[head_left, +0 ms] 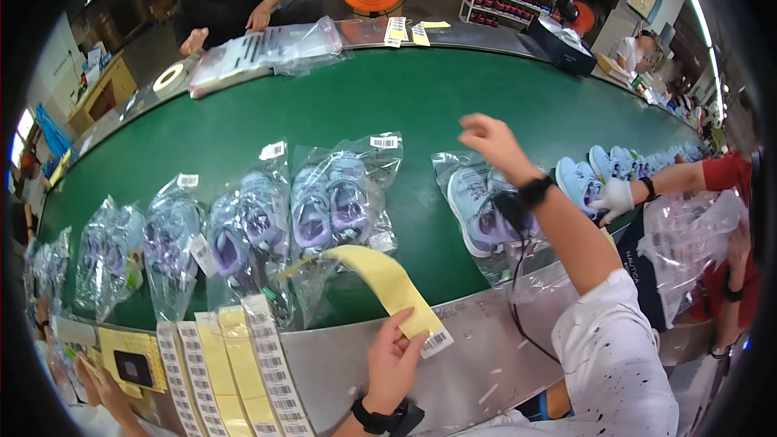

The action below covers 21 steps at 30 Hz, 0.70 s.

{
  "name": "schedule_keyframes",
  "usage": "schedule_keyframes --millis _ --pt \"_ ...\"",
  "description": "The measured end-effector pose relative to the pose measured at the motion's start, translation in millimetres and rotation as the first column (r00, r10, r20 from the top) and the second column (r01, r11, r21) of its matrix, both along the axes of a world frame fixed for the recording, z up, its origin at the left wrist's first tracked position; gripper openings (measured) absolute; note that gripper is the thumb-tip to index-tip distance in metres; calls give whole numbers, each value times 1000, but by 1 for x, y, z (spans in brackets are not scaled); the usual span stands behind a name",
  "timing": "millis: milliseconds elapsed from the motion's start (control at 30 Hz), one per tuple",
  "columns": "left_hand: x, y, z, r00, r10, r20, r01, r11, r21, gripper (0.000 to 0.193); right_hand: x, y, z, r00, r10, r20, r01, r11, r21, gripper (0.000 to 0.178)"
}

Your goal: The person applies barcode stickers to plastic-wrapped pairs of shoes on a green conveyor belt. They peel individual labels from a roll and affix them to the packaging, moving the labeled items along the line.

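In my left hand (pixel 392 360) is the lower end of a yellow label backing strip (pixel 376 271), pinched between thumb and fingers. The strip curls up and leftward, with a barcode label at its lower end. My right hand (pixel 494 144) hovers over the green belt, fingers curled together; anything in them is too small to make out. Below it lies a pair of light blue sneakers (pixel 465 206) in a clear plastic bag, partly covered by my forearm and a dark object on a cord. Several more bagged pairs (pixel 328 202) with barcode labels line the belt leftward.
Barcode label strips (pixel 235 364) hang over the metal edge (pixel 340 372), near a phone (pixel 132 368). At right, a co-worker's gloved hand (pixel 617 197) touches unbagged sneakers (pixel 576 182). Across the belt (pixel 421 105), a person stands by stacked plastic bags (pixel 259 53). A dark box (pixel 561 46) sits far right.
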<state>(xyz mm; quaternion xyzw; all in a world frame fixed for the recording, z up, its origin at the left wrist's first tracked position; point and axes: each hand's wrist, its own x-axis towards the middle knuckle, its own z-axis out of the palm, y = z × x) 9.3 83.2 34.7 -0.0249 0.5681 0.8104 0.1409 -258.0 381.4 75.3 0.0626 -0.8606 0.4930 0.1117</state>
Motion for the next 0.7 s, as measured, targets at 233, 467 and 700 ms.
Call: schedule_keyframes --millis 233,467,700 --pt "5 4 -5 982 161 -95 -166 985 -47 30 153 57 -11 896 -72 439 107 993 -54 59" --pt "1 13 -2 971 225 -81 -231 970 -73 17 126 -26 -72 991 -130 17 131 971 -202 68" --pt "0 0 -8 929 354 -111 -366 924 -111 14 145 -129 -4 936 130 -328 -98 989 112 36"
